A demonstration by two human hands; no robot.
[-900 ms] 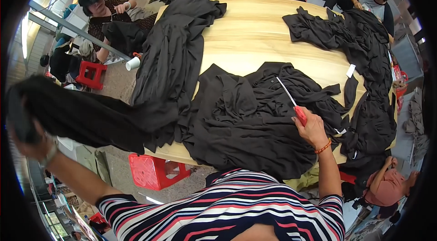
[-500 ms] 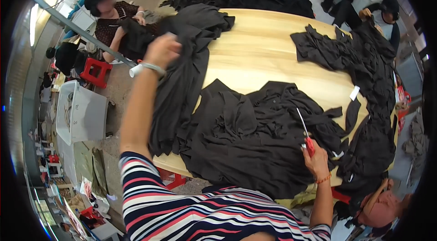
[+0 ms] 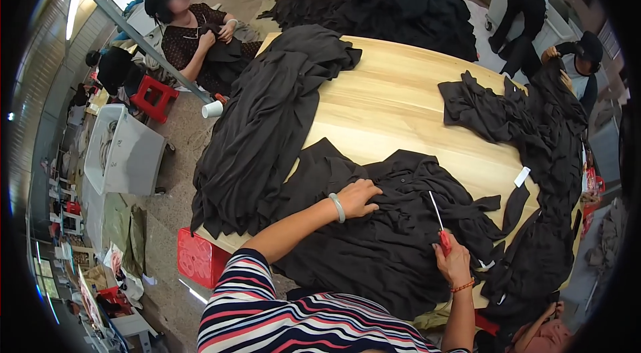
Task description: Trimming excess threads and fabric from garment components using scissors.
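Left hand (image 3: 358, 197) lay flat, fingers spread on the black garment (image 3: 374, 246); right hand (image 3: 454, 263) gripped red-handled scissors (image 3: 439, 223), blades beyond its fingertips.

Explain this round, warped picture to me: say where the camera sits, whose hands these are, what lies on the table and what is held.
There is no machine here: a person works with two bare hands. The camera is worn on that person's head and looks down, and its wide lens bends straight edges and rounds the picture. The striped sleeves at the bottom are the wearer's own. The left hand, with a pale bangle on the wrist, presses flat on a black garment spread on the wooden table. The right hand holds red-handled scissors, blades pointing away over the cloth. More black cloth hangs over the table's left edge and lies heaped at the right. Other people work around the table's far side.
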